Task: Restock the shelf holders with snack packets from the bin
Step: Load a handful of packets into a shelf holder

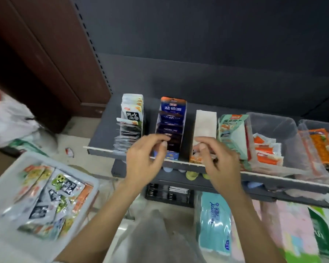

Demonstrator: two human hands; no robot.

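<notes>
At dark grey shelf (101, 130) front edge: left hand (144, 158) fingers loosely curled, holding nothing, before blue cardboard holder (171, 126). Right hand (218, 160) pinches orange snack packet (197, 159) at white cardboard holder (205, 126). White plastic bin (6, 179) of packets lower left.

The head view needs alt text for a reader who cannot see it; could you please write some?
Two hands, left hand and right hand, reach to box holders on a dark shelf; the right pinches a small packet. A bin of packets sits lower left.

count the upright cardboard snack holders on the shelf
4, side by side: white holder far left, blue holder behind the left hand, plain holder behind the right hand, green holder rightmost.
</notes>
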